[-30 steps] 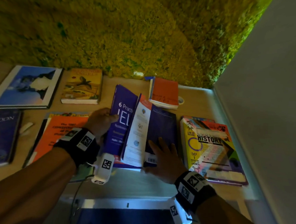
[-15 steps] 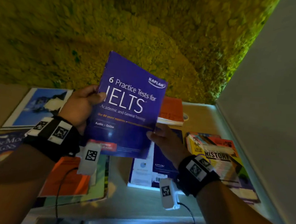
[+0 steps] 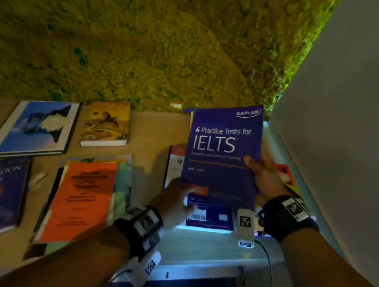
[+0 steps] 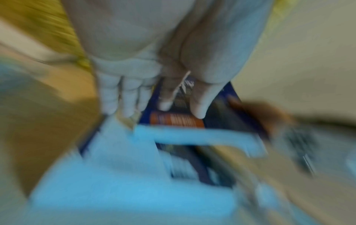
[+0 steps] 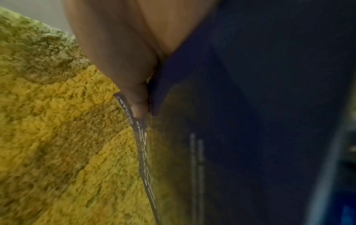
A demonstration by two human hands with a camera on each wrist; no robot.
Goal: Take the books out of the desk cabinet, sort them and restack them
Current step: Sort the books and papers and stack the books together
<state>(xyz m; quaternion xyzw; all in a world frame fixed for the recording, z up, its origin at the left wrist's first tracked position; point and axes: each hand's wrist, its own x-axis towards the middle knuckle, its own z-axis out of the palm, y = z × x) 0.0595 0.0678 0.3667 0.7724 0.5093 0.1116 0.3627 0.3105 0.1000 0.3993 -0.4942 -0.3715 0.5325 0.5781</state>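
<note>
Your right hand (image 3: 265,179) pinches the purple IELTS book (image 3: 222,154) upright, so your loose, empty left hand (image 3: 176,200) can reach the book lying underneath (image 3: 208,217).

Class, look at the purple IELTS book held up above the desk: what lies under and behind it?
Under the IELTS book, gripped by the right hand, another purple book lies on the desk, barcode showing. Most of its cover is hidden, as is whatever lies behind the raised book's top.
</note>
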